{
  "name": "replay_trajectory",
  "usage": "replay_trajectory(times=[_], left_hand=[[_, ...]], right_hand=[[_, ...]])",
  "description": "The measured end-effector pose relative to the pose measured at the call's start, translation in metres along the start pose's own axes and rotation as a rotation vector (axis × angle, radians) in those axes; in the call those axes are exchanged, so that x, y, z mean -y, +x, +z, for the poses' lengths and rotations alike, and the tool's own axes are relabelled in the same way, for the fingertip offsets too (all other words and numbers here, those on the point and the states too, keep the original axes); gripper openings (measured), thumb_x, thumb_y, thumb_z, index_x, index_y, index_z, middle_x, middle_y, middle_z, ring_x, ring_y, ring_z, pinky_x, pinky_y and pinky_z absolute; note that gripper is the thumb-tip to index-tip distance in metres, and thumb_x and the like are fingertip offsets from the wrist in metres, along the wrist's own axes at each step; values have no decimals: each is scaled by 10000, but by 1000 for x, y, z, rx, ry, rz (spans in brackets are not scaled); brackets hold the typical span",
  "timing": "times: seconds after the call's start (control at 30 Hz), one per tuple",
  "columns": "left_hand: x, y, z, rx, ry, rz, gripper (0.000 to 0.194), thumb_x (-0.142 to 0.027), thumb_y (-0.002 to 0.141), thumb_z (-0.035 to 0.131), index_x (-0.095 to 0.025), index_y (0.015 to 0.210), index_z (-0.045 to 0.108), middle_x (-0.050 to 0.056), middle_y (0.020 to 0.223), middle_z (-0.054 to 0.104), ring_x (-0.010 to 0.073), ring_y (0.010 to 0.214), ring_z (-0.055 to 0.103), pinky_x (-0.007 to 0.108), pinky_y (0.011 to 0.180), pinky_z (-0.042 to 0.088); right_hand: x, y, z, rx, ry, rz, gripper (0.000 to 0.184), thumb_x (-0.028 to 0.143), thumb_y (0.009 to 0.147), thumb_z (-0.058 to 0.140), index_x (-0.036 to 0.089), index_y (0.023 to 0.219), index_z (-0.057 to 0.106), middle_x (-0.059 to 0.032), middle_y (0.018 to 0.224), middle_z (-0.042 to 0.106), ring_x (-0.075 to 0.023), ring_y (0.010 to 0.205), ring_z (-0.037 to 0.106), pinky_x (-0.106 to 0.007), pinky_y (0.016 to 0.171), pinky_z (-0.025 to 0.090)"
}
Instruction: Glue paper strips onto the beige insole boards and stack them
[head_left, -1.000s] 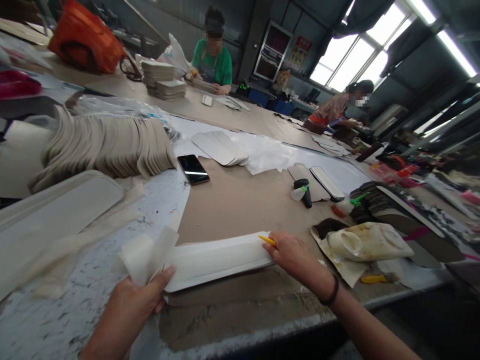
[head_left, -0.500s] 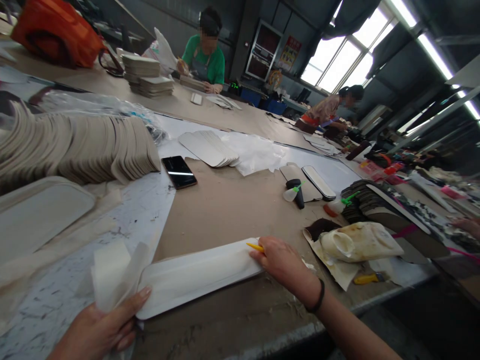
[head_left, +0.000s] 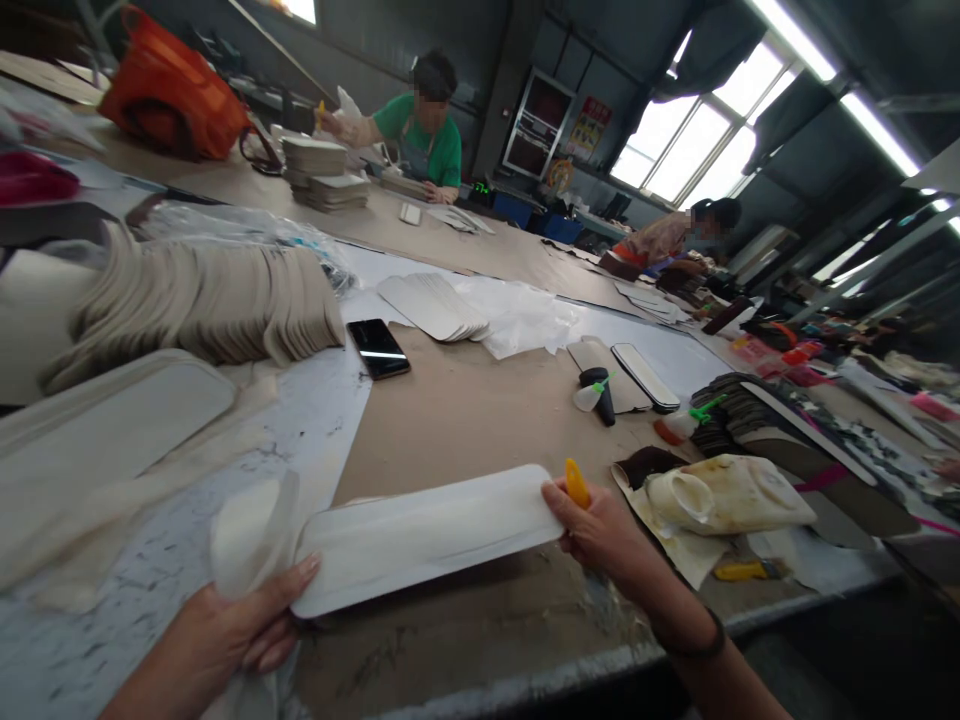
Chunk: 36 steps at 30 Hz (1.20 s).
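A long white panel with rounded corners [head_left: 427, 535] is held between my two hands over the near side of the table. My left hand [head_left: 244, 630] pinches its left end, thumb on top. A loose, translucent whitish strip [head_left: 251, 530] curls up behind that thumb and hangs below the hand. My right hand [head_left: 604, 535] is closed on the panel's right end. A yellow-handled tool [head_left: 577, 484] also sticks up out of my right hand; its other end is hidden.
A phone [head_left: 379, 348] lies beyond the panel, with fanned white pieces [head_left: 435, 306] behind it. A long row of stacked pieces [head_left: 217, 295] is at left. To the right are a stained jug [head_left: 731, 495], a yellow cutter [head_left: 746, 570] and small bottles [head_left: 591, 395]. Two people work farther back.
My right hand has shifted right and now grips the panel's end, with the yellow tool turned upright. The panel's right end is raised off the table. The view has shifted slightly.
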<state>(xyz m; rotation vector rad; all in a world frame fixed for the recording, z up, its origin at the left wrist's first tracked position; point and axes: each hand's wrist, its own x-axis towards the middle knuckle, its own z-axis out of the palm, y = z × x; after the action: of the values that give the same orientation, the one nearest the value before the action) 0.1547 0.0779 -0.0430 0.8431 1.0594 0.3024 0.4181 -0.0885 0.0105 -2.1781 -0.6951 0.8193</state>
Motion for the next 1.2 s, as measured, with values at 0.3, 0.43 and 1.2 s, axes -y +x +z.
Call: replay_trajectory(times=[0.3,0.43,1.2], left_hand=[[-6,-31,-2,143,-123,96,352,-405,651,772,-159,584,528,-98,466,286,29,425,178,158,384,208],[-1,-33,-4,145,-232,37,378,-414,573,823,-130,661,590,-101,491,289,25,439,160,151,370,185],[-59,33,2,-273,153,207,475,-529,473,780,-186,449,452,-87,318,335,59,356,294,206,376,245]], right_hand=[[-1,-22,5,115,506,101,394,520,640,749,169,701,581,53,524,436,-71,444,348,-187,384,259],[-11,-30,18,118,742,200,394,457,563,830,168,720,613,42,550,478,-67,449,377,-176,379,327],[51,81,-22,-330,-216,-233,438,545,738,630,197,525,470,22,443,464,-97,396,404,-226,409,298]])
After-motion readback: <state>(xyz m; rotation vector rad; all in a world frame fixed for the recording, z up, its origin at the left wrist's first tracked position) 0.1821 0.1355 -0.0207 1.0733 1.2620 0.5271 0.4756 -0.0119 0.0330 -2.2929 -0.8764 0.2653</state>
